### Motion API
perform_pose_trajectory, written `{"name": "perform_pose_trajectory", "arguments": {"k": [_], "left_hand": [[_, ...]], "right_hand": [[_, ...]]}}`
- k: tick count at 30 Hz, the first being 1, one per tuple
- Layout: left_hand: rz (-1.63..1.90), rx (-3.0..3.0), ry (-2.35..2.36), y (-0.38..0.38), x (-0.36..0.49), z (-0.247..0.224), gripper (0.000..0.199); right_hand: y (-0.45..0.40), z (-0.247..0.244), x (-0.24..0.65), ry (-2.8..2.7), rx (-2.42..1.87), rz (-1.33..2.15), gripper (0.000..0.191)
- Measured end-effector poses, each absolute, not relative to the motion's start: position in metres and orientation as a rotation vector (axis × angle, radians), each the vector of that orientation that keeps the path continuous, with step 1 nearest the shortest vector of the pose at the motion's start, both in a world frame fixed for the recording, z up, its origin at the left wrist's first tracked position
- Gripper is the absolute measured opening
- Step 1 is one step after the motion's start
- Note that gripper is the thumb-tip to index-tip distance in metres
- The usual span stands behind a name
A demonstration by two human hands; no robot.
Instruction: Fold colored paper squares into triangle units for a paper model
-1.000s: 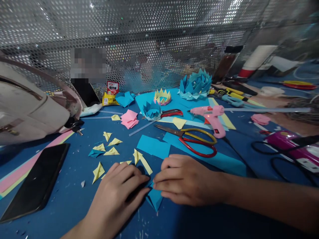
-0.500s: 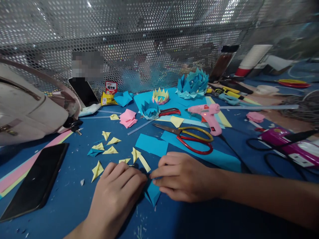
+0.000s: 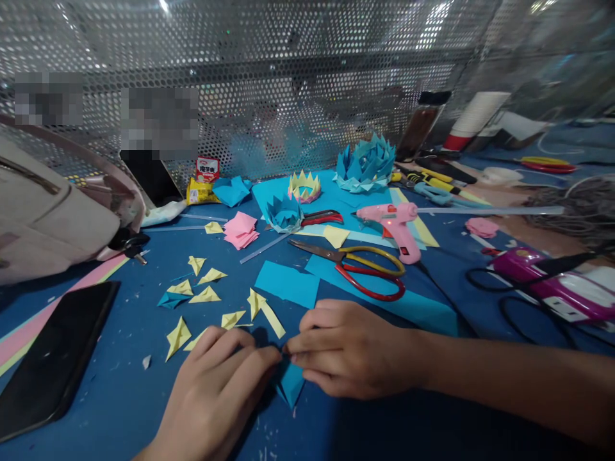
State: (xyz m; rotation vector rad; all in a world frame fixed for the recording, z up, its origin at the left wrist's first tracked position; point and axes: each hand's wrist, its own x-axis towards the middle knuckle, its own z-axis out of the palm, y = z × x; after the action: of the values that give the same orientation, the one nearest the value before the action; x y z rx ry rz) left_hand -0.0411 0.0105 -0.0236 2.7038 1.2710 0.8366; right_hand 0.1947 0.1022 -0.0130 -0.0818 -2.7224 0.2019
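Both hands meet over a small folded piece of blue paper (image 3: 291,385) on the table in front of me. My left hand (image 3: 218,381) has its fingers bent and pressed on the paper's left side. From the right, my right hand (image 3: 343,349) pinches the upper edge, fingertips close to the left hand's. Much of the paper is hidden under the fingers. Just beyond the hands lie several folded yellow paper pieces (image 3: 206,294), one folded blue piece (image 3: 173,299), a yellow strip (image 3: 273,319) and a flat blue rectangle (image 3: 288,283).
Scissors (image 3: 348,257) and a pink glue gun (image 3: 396,221) lie past my right hand. Paper crowns (image 3: 284,214) and a layered blue paper flower (image 3: 366,165) stand behind. A phone (image 3: 57,358) and a bag (image 3: 52,218) are at left, a purple power strip (image 3: 552,282) at right.
The view has shifted a little, so the tabletop things appear further left. My left hand has drawn slightly toward me, uncovering more of the yellow pieces. Both hands remain on the blue paper.
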Motion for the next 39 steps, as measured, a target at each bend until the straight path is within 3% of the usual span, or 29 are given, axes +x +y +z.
{"name": "perform_pose_trajectory", "arguments": {"k": [27,33,39], "left_hand": [[0.932,2.46,1.375,0.016,-0.025,-0.027,0.021],[0.96,2.39,1.369,0.019,-0.025,-0.029,0.026],[1.017,2.2,1.409,0.018,-0.034,-0.028,0.036]], "right_hand": [[0.102,-0.014,0.195,-2.626,-0.212,0.267,0.018],[0.103,-0.013,0.193,-2.61,-0.232,0.341,0.021],[0.102,-0.015,0.195,-2.657,-0.197,0.173,0.017]]}}
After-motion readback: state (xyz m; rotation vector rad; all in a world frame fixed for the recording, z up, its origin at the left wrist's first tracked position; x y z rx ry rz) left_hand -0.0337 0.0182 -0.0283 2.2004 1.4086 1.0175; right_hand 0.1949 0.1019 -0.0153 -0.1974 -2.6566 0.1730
